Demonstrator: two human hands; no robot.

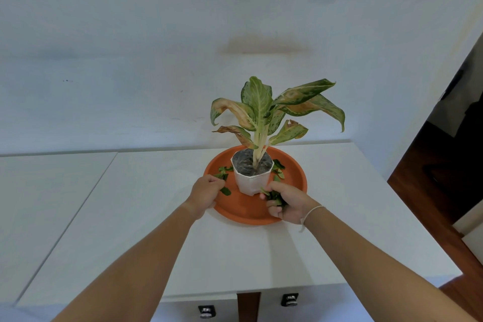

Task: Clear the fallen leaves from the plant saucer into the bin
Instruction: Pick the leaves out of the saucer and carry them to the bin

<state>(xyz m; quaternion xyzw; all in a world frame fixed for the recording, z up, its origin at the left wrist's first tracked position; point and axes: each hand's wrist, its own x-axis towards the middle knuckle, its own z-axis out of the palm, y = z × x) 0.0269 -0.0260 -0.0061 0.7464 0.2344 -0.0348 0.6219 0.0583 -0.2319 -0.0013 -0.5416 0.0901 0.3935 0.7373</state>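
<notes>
Curling around a small bunch of green leaves [274,195], the fingers of the right hand [286,204] are closed on them at about 5 o'clock of the white pot [252,180], just inside the saucer's near rim. A thin white band circles that wrist. The left hand [205,195] sits at about 8 o'clock of the pot, its fingers bent and loosely closed over the saucer's left edge; whether they pinch a leaf I cannot tell, though one leaf [225,191] lies just beside the fingertips.

More loose leaves lie on the orange saucer [243,210] at 10 o'clock [223,171] and at 2 o'clock [277,168] of the pot, close against its wall. The pot stands upright near the saucer's middle, and its plant [264,110] spreads broad drooping leaves, some browned, out over both hands.

The saucer rests on a white tabletop [162,204] near the wall. Bare surface runs wide toward 9 o'clock and toward 6 o'clock, down to the near edge. At 3 o'clock the table edge falls off to a dark wooden floor [428,191]. No bin shows in this view.
</notes>
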